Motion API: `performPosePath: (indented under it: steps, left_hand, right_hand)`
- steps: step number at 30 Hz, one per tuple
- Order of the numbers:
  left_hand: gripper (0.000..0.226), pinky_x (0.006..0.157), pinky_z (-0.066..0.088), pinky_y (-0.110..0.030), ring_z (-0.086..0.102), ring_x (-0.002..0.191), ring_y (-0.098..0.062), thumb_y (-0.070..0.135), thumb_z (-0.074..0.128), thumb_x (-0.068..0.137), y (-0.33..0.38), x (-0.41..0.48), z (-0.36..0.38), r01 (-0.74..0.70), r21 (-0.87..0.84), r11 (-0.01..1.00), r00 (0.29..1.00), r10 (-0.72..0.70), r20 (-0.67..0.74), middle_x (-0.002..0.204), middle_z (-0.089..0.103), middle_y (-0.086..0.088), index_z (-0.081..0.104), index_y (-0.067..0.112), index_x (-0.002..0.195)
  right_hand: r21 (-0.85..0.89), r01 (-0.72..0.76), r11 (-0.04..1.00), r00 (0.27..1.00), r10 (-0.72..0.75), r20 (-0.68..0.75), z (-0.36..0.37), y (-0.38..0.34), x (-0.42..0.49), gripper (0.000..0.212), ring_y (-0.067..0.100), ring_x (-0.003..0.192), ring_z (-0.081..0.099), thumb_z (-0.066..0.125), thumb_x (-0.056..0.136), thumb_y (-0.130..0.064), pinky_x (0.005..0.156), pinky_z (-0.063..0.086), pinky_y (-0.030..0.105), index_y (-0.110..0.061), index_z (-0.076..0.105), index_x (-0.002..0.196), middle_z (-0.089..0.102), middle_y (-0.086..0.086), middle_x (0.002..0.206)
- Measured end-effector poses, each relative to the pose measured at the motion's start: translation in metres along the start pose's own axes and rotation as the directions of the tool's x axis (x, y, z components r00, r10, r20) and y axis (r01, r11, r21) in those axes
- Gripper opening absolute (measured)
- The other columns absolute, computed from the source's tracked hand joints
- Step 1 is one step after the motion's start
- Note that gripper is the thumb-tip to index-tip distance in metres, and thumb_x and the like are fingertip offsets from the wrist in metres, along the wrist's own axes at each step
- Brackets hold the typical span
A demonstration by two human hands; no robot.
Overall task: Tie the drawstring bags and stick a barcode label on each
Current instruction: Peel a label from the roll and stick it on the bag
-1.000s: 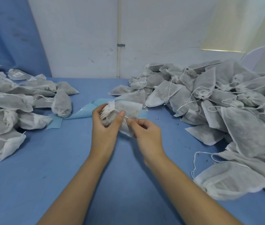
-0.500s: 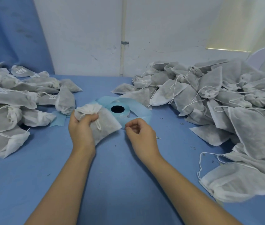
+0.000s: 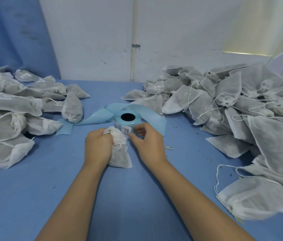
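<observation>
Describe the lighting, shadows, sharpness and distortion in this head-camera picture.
Head view: soft, even light, with faint shadows under the left pile; a brighter yellowish patch on the wall; the label bars sharp, its text unreadable; the held bag slightly washed out; wide-angle stretch enlarges the right pile.

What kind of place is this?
Probably a small packing and labelling workstation: heaps of grey-white non-woven drawstring bags on a blue cloth-covered table, some already labelled, and a light-blue roll of barcode labels in the middle.
</observation>
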State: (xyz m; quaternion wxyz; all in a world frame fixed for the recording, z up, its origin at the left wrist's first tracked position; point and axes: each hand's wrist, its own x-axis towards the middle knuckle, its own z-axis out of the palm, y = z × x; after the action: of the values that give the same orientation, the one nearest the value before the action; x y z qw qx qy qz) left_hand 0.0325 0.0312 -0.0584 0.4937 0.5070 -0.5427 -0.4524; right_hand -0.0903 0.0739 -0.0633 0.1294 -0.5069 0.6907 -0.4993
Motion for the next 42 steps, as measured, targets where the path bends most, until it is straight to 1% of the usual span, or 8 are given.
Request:
performPosePath:
  steps: [6, 12, 17, 20, 23, 26, 38, 42]
  left_hand:
    - [0.024, 0.060, 0.022, -0.035, 0.029, 0.064, -0.020, -0.011, 0.044, 0.065, 0.003, -0.002, 0.001, 0.007, 0.005, 1.000, 1.000, -0.007, 0.028, 0.062, 0.033, -0.006, 0.040, 0.011, 0.059]
    - [0.036, 0.050, 0.018, -0.029, 0.023, 0.057, -0.015, -0.012, 0.044, 0.068, 0.000, 0.000, 0.002, -0.025, -0.007, 1.000, 0.999, 0.025, -0.027, 0.052, 0.027, 0.008, 0.028, 0.018, 0.055]
    - [0.036, 0.045, 0.025, -0.020, 0.031, 0.056, -0.017, -0.008, 0.046, 0.071, 0.002, -0.004, 0.002, -0.055, 0.002, 0.999, 0.998, 0.055, -0.019, 0.044, 0.035, 0.015, 0.037, 0.022, 0.052]
    - [0.045, 0.069, 0.046, -0.012, 0.060, 0.078, 0.000, -0.006, 0.047, 0.078, 0.010, -0.014, 0.003, -0.119, -0.150, 0.982, 0.990, 0.129, 0.059, 0.083, 0.066, 0.022, 0.069, 0.031, 0.089]
    - [0.051, 0.088, 0.047, -0.012, 0.060, 0.103, 0.005, -0.003, 0.052, 0.087, 0.015, -0.020, 0.005, -0.155, -0.251, 0.955, 0.964, 0.201, 0.172, 0.114, 0.066, 0.016, 0.061, 0.033, 0.122]
    - [0.050, 0.089, 0.049, -0.015, 0.061, 0.108, 0.000, 0.001, 0.059, 0.088, 0.015, -0.024, 0.007, -0.178, -0.285, 0.942, 0.937, 0.250, 0.243, 0.116, 0.066, 0.015, 0.057, 0.038, 0.122]
    - [0.040, 0.072, 0.050, -0.011, 0.065, 0.094, 0.003, 0.005, 0.062, 0.088, 0.010, -0.019, 0.009, -0.165, -0.391, 0.905, 0.958, 0.241, 0.155, 0.103, 0.070, 0.020, 0.060, 0.020, 0.125]
    - [0.026, 0.066, 0.050, -0.012, 0.067, 0.082, 0.002, 0.004, 0.063, 0.088, 0.011, -0.018, 0.009, -0.159, -0.410, 0.898, 0.965, 0.230, 0.129, 0.089, 0.073, 0.018, 0.067, 0.016, 0.111]
  right_hand:
    - [0.061, -0.018, 0.998, 0.999, 0.020, -0.029, 0.008, -0.007, 0.004, 0.007, 0.008, 0.075, 0.060, 0.069, 0.086, -0.018, 0.074, 0.053, 0.032, -0.019, 0.062, 0.084, 0.064, -0.008, 0.080]
    - [0.210, -0.028, 0.977, 0.998, 0.040, -0.055, 0.001, -0.004, 0.002, 0.020, -0.006, 0.063, 0.051, 0.066, 0.086, -0.008, 0.061, 0.041, 0.007, -0.023, 0.057, 0.075, 0.059, -0.011, 0.072]
    - [0.449, -0.225, 0.865, 0.968, 0.250, 0.004, -0.016, -0.005, 0.000, 0.011, 0.011, 0.076, 0.061, 0.067, 0.086, -0.013, 0.069, 0.045, 0.015, -0.018, 0.060, 0.079, 0.066, 0.001, 0.082]
    - [0.649, -0.283, 0.706, 0.938, 0.345, 0.034, -0.028, -0.006, -0.008, 0.007, 0.007, 0.061, 0.058, 0.069, 0.085, -0.011, 0.061, 0.047, 0.016, -0.013, 0.063, 0.081, 0.066, -0.002, 0.070]
    - [0.753, -0.298, 0.587, 0.933, 0.347, 0.098, -0.035, -0.006, -0.020, 0.006, 0.003, 0.053, 0.053, 0.070, 0.084, -0.010, 0.053, 0.044, 0.015, -0.009, 0.064, 0.083, 0.063, -0.005, 0.063]
    - [0.778, -0.309, 0.547, 0.938, 0.313, 0.152, -0.034, -0.009, -0.026, 0.008, 0.006, 0.051, 0.048, 0.070, 0.083, -0.006, 0.049, 0.038, 0.017, -0.009, 0.063, 0.080, 0.060, -0.003, 0.061]
    - [0.482, -0.259, 0.837, 0.965, 0.250, 0.083, -0.018, -0.005, -0.032, 0.018, 0.005, 0.053, 0.052, 0.077, 0.078, -0.023, 0.057, 0.041, 0.019, -0.018, 0.060, 0.072, 0.061, -0.009, 0.057]
    - [0.418, -0.231, 0.879, 0.968, 0.250, 0.010, -0.015, -0.005, -0.033, 0.026, 0.003, 0.061, 0.053, 0.081, 0.072, -0.031, 0.059, 0.041, 0.014, -0.024, 0.057, 0.078, 0.058, -0.014, 0.067]
